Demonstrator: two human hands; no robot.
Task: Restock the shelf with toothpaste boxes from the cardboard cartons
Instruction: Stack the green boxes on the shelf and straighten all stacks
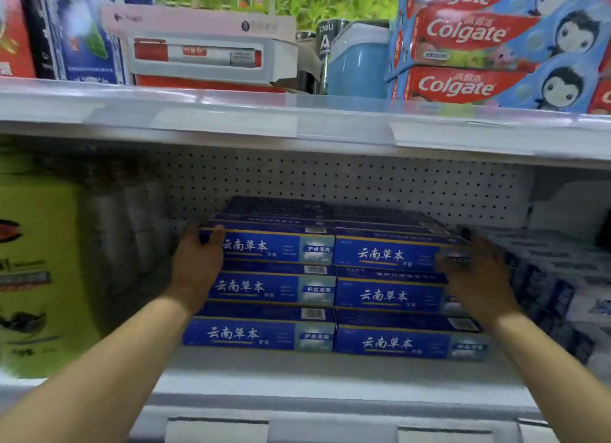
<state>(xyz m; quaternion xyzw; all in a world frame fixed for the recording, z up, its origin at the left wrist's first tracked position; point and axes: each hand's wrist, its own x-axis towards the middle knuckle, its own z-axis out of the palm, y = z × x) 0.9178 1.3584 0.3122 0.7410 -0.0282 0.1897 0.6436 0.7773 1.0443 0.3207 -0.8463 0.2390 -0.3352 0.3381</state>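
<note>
Pegboard (363, 185) behind; green pack (36, 261) left, white boxes (568, 277) right of blue toothpaste boxes (330, 290).

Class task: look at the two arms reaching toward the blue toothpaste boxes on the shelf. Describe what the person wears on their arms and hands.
Both forearms are bare as far as the picture shows: no sleeves in view. The left hand and the right hand wear no gloves, and no watch, bracelet or ring is visible, though the right hand is somewhat blurred.
</note>
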